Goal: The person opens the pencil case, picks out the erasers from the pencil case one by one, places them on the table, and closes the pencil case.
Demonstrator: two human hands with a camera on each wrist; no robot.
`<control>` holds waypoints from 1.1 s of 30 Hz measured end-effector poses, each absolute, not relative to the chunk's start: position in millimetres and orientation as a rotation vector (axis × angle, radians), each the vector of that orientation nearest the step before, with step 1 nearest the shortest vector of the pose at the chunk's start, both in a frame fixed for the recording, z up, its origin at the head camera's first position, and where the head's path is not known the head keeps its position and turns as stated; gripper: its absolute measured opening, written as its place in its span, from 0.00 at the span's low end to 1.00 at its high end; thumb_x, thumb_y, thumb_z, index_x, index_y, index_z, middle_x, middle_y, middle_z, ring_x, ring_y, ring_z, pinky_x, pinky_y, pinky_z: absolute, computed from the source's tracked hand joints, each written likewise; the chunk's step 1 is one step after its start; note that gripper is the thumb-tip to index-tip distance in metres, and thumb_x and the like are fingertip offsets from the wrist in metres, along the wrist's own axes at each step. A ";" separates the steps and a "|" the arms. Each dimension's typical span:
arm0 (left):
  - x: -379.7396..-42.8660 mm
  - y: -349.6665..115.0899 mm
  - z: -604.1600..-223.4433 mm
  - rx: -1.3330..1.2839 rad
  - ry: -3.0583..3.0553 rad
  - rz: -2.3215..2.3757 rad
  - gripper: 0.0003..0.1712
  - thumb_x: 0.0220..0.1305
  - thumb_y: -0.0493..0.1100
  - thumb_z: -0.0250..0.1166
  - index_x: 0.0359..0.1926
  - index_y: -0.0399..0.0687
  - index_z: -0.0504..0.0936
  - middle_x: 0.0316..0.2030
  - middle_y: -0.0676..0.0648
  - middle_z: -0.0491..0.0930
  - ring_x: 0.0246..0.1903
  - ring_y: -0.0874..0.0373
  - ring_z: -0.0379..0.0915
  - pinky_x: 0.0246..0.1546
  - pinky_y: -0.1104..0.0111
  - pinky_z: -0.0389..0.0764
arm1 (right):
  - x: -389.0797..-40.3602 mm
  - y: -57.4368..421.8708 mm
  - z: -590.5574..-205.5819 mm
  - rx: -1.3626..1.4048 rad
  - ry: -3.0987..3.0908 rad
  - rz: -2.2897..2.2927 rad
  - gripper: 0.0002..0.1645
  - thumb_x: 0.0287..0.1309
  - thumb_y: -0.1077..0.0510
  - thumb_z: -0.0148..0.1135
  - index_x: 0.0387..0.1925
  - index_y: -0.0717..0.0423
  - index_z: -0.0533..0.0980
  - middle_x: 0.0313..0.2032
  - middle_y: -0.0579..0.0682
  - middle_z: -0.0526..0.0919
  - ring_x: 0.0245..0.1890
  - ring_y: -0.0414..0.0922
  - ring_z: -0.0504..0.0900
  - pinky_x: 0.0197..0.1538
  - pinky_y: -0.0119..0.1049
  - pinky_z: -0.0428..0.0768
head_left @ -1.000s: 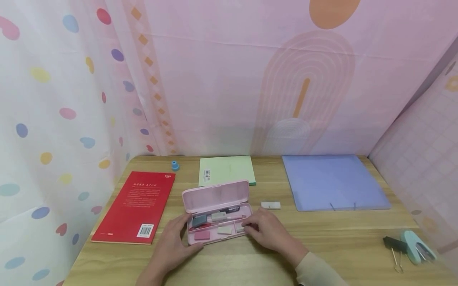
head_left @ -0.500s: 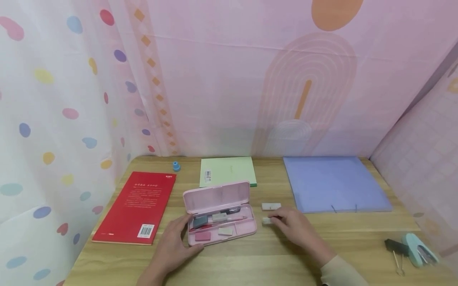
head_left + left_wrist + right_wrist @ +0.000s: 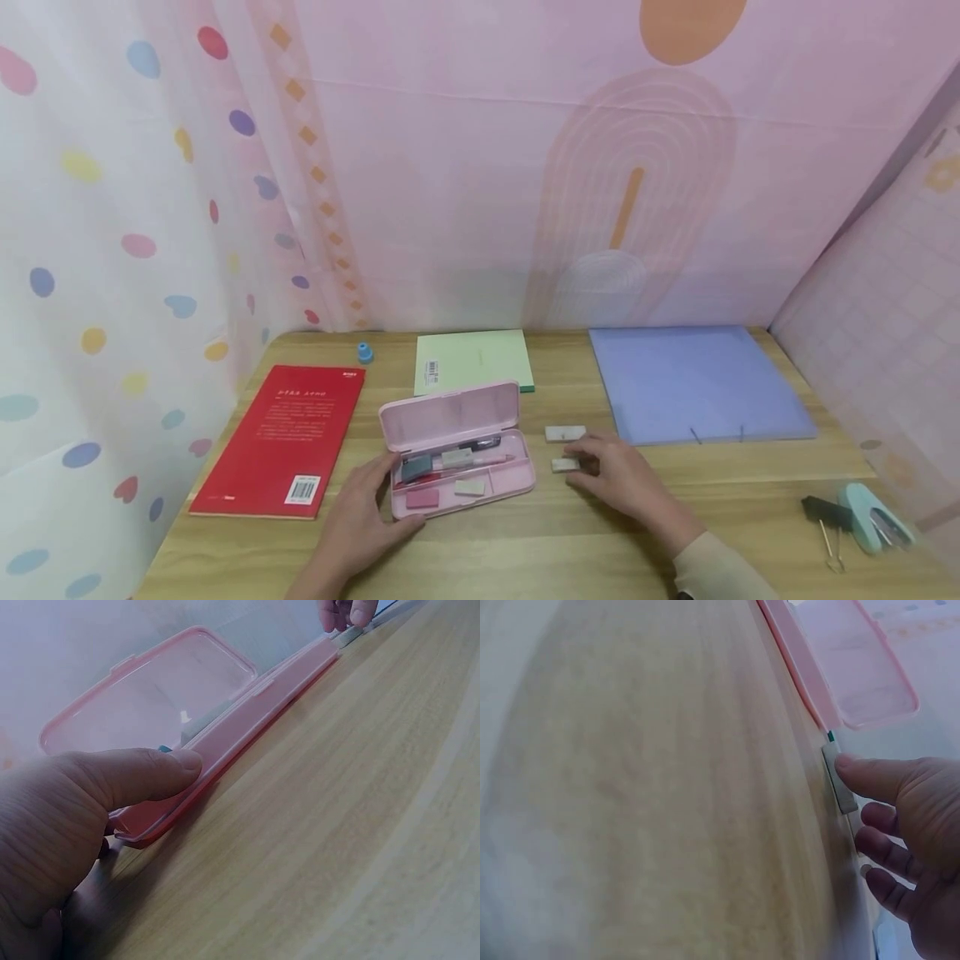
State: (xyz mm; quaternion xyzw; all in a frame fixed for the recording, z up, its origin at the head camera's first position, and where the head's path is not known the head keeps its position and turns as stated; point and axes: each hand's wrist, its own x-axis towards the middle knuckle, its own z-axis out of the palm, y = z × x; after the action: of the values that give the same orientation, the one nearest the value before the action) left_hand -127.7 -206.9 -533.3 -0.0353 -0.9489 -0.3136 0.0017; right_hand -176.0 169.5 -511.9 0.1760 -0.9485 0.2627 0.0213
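Note:
A pink pencil case point(image 3: 512, 478) lies with its lid up in the head view. In it are a pink eraser point(image 3: 422, 498), a pale eraser point(image 3: 470, 487), a dark block point(image 3: 417, 468), another pale block point(image 3: 457, 458) and several pens. My left hand point(image 3: 363, 505) grips the case's left end, thumb over the front rim in the left wrist view. A small pale eraser point(image 3: 564, 465) lies on the table right of the case. My right hand point(image 3: 622, 475) is at its right end, finger and thumb parted; the thumb tip overlaps the eraser in the right wrist view.
A second white eraser point(image 3: 566, 433) lies just behind. Around the wooden table point(image 3: 480, 558) are a red book point(image 3: 281, 442), a blue knob-shaped item point(image 3: 365, 353), a green notebook point(image 3: 476, 358), a blue folder point(image 3: 697, 383), a black binder clip point(image 3: 827, 513) and a mint-coloured tool point(image 3: 873, 518).
My right hand has taken the pale eraser out of the case's right compartment and moved it right onto the table; its finger and thumb have since parted. My left hand stays on the case.

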 end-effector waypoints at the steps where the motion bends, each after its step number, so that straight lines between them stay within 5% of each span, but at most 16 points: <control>1: -127.4 -207.1 -533.2 -0.111 -2.975 -0.982 0.61 0.38 0.69 0.75 0.71 0.52 0.62 0.64 0.47 0.66 0.61 0.50 0.61 0.59 0.49 0.71 | -176.6 169.6 -512.0 0.557 -2.939 0.817 0.18 0.45 0.49 0.77 0.41 0.41 0.83 0.37 0.32 0.77 0.36 0.31 0.75 0.41 0.31 0.79; 33: -127.5 -206.3 -531.3 -0.100 -2.995 -0.997 0.61 0.38 0.70 0.74 0.71 0.53 0.61 0.65 0.49 0.66 0.62 0.51 0.60 0.60 0.49 0.70 | -188.1 162.3 -511.7 0.617 -2.944 0.742 0.12 0.48 0.52 0.75 0.37 0.43 0.85 0.30 0.31 0.75 0.28 0.32 0.70 0.30 0.27 0.72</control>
State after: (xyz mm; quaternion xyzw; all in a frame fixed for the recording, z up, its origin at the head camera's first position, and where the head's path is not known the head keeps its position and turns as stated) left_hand -127.5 -206.3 -531.3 -0.0315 -0.9484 -0.3155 -0.0084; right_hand -188.1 162.3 -511.7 0.1991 -0.9500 0.2394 0.0217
